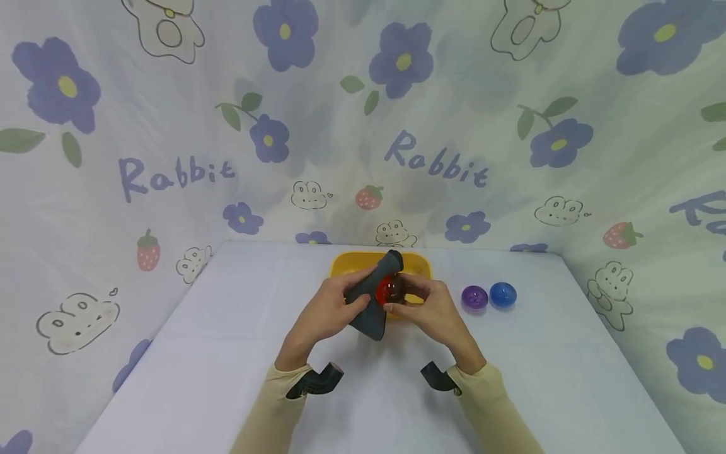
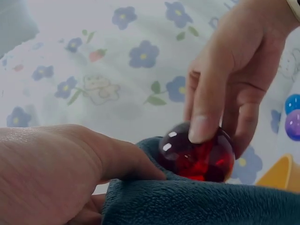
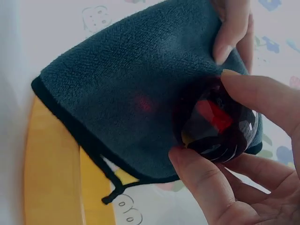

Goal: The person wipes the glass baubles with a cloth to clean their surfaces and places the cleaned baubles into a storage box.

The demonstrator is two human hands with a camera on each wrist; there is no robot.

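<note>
Between thumb and fingers, my right hand point(image 1: 433, 312) holds a clear red ball point(image 3: 218, 117) up against a dark teal cloth point(image 3: 126, 93). My left hand point(image 1: 329, 309) grips that cloth, its thumb lying over the fabric in the left wrist view. The cloth hangs in a fold, with a small loop at one corner in the right wrist view. Both hands are above the near side of a yellow container point(image 1: 420, 260), which they and the cloth partly cover.
To the right of the container, a purple ball point(image 1: 474, 298) and a blue ball point(image 1: 503, 294) lie side by side on the white table point(image 1: 227, 353). A curtain printed with flowers and rabbits point(image 1: 317, 189) rises behind the table's far edge.
</note>
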